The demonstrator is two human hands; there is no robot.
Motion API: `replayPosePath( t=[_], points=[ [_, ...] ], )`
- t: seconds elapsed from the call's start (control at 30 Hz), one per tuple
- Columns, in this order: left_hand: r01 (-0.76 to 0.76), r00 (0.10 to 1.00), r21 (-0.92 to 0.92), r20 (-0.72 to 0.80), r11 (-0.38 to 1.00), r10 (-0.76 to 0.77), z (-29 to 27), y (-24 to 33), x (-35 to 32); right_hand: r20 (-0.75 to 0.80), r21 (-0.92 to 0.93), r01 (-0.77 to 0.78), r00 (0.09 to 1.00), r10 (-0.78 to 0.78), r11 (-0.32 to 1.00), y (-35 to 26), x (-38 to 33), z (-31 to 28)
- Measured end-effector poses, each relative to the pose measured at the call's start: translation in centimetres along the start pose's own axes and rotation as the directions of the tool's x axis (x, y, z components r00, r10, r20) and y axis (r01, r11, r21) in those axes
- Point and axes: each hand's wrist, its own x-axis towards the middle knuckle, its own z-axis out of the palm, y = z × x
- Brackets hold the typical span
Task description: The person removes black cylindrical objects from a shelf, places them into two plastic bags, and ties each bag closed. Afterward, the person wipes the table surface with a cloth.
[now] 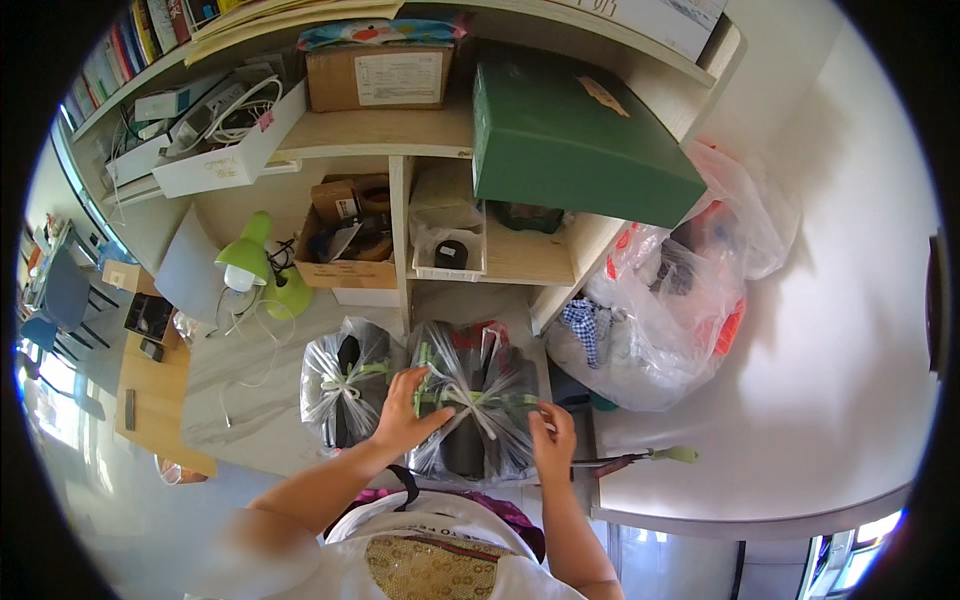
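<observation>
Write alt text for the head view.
A person's left hand and right hand are at opposite sides of a tied clear bag on a desk, a second tied bag to its left. Beyond are a green lamp and shelves holding a large green box.

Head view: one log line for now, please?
left hand: at tied bag, left side; right hand: its right edge; smaller bag: further left

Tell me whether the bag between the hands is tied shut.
Tied shut: on the clear plastic bag, the gathered folds meet in a knot.
</observation>
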Motion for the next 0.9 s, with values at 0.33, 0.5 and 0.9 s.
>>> replayPosePath(
  t=[0.33,0.5,0.9],
  points=[
    [-0.012,0.993,0.161,-0.115,0.987,0.031,0.6,0.1,-2.7,0.102,-0.407,0.326,0.944,-0.313,0.853,-1.1,-2.1,0.3],
    [-0.063,0.976,0.221,-0.191,0.973,0.107,-1.9,1.4,-0.8,0.339,-0.35,0.294,0.925,-0.172,0.889,-4.3,-3.1,3.2],
    [0.538,0.778,0.256,-0.518,0.803,-0.356,-8.4,-8.4,-3.1,0.276,0.178,-0.24,0.943,0.186,0.954,-6.1,1.5,7.8]
  ],
)
